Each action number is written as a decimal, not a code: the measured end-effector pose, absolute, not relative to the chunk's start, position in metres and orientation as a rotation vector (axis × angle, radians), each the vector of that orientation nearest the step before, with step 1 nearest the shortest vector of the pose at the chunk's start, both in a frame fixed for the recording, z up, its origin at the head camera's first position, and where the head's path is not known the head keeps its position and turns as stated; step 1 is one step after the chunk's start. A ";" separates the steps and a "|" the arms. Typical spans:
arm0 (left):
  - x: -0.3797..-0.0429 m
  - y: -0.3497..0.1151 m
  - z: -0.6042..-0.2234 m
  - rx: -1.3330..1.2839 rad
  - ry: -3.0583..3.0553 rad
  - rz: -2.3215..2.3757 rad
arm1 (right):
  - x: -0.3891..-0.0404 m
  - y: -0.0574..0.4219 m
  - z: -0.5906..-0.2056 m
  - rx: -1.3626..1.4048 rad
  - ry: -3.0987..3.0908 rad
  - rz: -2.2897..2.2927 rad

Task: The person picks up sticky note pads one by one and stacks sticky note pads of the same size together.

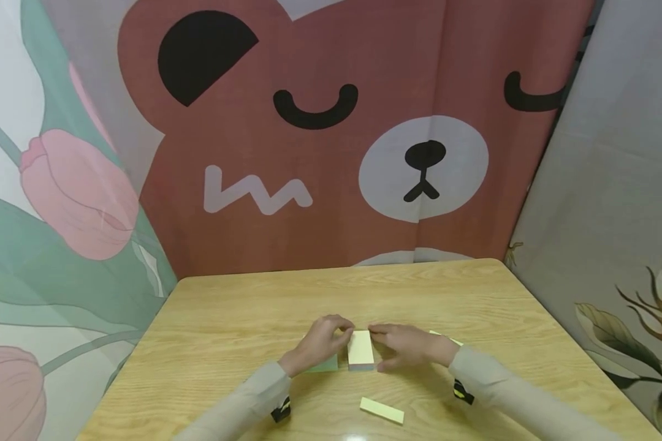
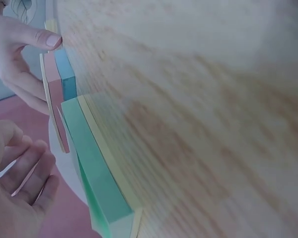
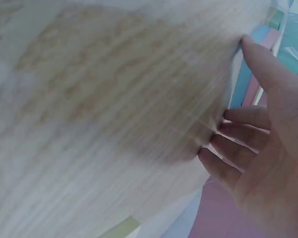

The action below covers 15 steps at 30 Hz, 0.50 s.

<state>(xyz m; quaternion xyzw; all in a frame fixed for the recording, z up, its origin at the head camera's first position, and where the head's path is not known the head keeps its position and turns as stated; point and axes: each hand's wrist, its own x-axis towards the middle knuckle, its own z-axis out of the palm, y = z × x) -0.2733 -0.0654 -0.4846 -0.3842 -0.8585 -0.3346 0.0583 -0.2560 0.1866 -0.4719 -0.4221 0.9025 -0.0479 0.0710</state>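
A stack of sticky-note pads (image 1: 360, 348) stands on the table, pale yellow on top, with a pink pad (image 2: 53, 79) and a blue pad (image 2: 65, 74) beneath. To its left lies a green sticky-note pad (image 2: 97, 161) over a yellow layer, its top sheets lifting. My left hand (image 1: 322, 343) hovers over the green pad, fingers loosely bent by the stack's far left corner and holding nothing. On the stack's right side, my right hand (image 1: 408, 346) spreads its fingers, with fingertips (image 3: 216, 139) down at the tabletop and the thumb near the stack's near end.
Nearer me on the wooden table (image 1: 226, 318) lies a narrow yellow sticky-note pad (image 1: 382, 410). Another yellow piece (image 1: 445, 337) shows partly behind the right wrist. Printed cloths, one with a bear (image 1: 309, 233), hang behind and beside the table.
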 end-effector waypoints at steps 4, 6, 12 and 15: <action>-0.272 -0.064 -0.483 -1.174 -2.598 -1.015 | -0.259 0.187 -0.469 -1.277 2.714 -0.142; -0.272 -0.064 -0.482 -1.186 -2.582 -1.005 | -0.259 0.188 -0.469 -1.282 2.722 -0.129; -0.271 -0.064 -0.484 -1.229 -2.518 -0.979 | -0.260 0.191 -0.470 -1.314 2.740 -0.141; -0.270 -0.064 -0.484 -1.233 -2.508 -0.943 | -0.260 0.193 -0.472 -1.341 2.750 -0.153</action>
